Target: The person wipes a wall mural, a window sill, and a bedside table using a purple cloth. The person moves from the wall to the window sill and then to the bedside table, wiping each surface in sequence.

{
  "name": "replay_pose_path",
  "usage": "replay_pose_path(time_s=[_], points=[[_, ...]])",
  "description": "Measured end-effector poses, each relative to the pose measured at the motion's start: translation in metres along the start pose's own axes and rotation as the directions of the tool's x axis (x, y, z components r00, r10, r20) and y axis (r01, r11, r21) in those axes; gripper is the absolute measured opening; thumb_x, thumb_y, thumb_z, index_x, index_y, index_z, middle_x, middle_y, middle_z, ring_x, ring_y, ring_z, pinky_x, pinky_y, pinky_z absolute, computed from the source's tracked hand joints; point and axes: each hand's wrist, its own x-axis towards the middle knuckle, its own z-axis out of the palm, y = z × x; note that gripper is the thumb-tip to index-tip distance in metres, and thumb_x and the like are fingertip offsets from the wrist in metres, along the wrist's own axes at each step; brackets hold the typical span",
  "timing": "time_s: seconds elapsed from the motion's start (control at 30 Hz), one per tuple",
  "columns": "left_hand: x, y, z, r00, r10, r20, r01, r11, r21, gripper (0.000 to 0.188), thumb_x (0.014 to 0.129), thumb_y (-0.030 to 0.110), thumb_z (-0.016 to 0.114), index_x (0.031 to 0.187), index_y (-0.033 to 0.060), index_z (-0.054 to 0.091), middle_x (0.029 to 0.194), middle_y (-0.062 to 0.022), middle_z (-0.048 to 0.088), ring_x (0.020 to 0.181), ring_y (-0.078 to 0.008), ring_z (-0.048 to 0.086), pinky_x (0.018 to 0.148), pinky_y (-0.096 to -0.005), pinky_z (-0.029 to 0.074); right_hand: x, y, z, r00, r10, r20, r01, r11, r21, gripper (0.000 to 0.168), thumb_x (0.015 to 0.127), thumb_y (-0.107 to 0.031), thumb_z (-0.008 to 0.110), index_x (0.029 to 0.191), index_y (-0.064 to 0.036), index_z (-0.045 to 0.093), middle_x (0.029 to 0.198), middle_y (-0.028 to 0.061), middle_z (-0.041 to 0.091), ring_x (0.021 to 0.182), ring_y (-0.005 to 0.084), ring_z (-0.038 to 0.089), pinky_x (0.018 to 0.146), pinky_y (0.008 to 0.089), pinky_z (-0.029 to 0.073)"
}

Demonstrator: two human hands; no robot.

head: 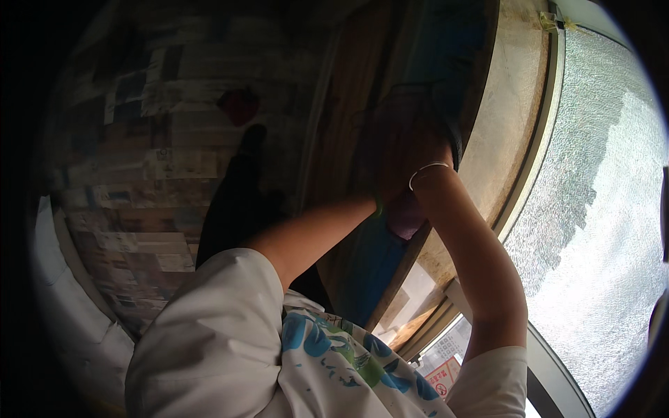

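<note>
My right hand [431,141], beyond a silver bangle, reaches into deep shadow over a dark plank surface [360,271] with brown and blue boards. Close beside it is my left hand [384,170], past a green bangle; it is blurred and almost lost in the dark. A purple thing [407,217], perhaps cloth or a soft bag, shows under and around my wrists. More of its dim purple spreads up beneath the hands. The fingers of both hands are too dark to make out, so their grip on it cannot be seen.
A pale wooden ledge [509,83] runs along a bright textured-glass window [601,172] on the right. A red object [239,106] lies on the patchwork-patterned floor [157,157], near my dark shoe [254,135]. A white padded piece [78,308] stands at lower left. A sign with writing [442,377] is below the window.
</note>
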Motion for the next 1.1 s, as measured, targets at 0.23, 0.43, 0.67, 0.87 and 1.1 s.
replay_pose_path(time_s=[0.23, 0.43, 0.67, 0.87, 1.1], points=[[-0.047, 0.001, -0.012, 0.989, -0.146, 0.008, 0.146, 0.989, -0.037, 0.058, 0.105, 0.025, 0.039, 0.155, -0.0013, 0.027, 0.160, -0.0256, 0.027, 0.151, -0.0387, 0.019, 0.125, -0.0443, 0.012, -0.037, -0.018, -0.028, 0.984, -0.102, 0.149, 0.136, 0.962, -0.237, 0.057, 0.103, -0.024, 0.044, 0.154, 0.002, 0.034, 0.159, 0.0186, 0.036, 0.146, 0.0292, 0.036, 0.122, 0.0405, 0.021], [-0.117, 0.003, -0.014, 0.937, -0.318, 0.143, 0.335, 0.935, -0.117, 0.058, 0.104, 0.024, 0.040, 0.154, -0.0027, 0.027, 0.159, -0.0267, 0.028, 0.150, -0.0393, 0.020, 0.125, -0.0443, 0.014, -0.037, -0.078, 0.119, 0.908, -0.418, 0.033, 0.414, 0.881, -0.228, 0.061, 0.100, -0.027, 0.050, 0.153, 0.001, 0.036, 0.154, 0.0194, 0.043, 0.139, 0.0283, 0.046, 0.114, 0.0336, 0.036], [-0.029, -0.034, -0.010, 0.984, -0.166, -0.061, 0.165, 0.986, -0.035, 0.058, 0.104, 0.022, 0.041, 0.153, -0.0045, 0.027, 0.157, -0.0279, 0.029, 0.150, -0.0400, 0.022, 0.125, -0.0443, 0.015, -0.043, -0.047, 0.030, 0.999, 0.039, -0.036, -0.030, 0.970, 0.241, 0.072, 0.098, -0.028, 0.054, 0.159, -0.006, 0.024, 0.162, 0.0163, 0.031, 0.151, 0.0285, 0.027, 0.122, 0.0433, 0.024], [-0.143, -0.007, 0.008, 0.987, -0.155, 0.044, 0.157, 0.986, -0.054, 0.057, 0.104, 0.021, 0.042, 0.152, -0.0060, 0.027, 0.156, -0.0290, 0.030, 0.149, -0.0406, 0.023, 0.124, -0.0443, 0.016, -0.105, -0.123, 0.106, 0.994, 0.026, -0.101, -0.039, 0.991, -0.128, 0.069, 0.097, -0.024, 0.052, 0.158, -0.005, 0.026, 0.162, 0.0150, 0.030, 0.149, 0.0285, 0.029, 0.118, 0.0447, 0.029], [-0.279, 0.037, 0.014, 0.870, -0.302, 0.389, 0.389, 0.906, -0.166, 0.057, 0.103, 0.020, 0.043, 0.151, -0.0077, 0.027, 0.155, -0.0303, 0.031, 0.148, -0.0413, 0.025, 0.124, -0.0443, 0.017, -0.188, -0.200, 0.177, 0.961, 0.144, -0.237, -0.045, 0.925, 0.378, 0.027, 0.090, -0.016, 0.057, 0.109, -0.004, 0.072, 0.128, 0.0109, 0.056, 0.124, 0.0251, 0.051, 0.096, 0.0406, 0.047]])
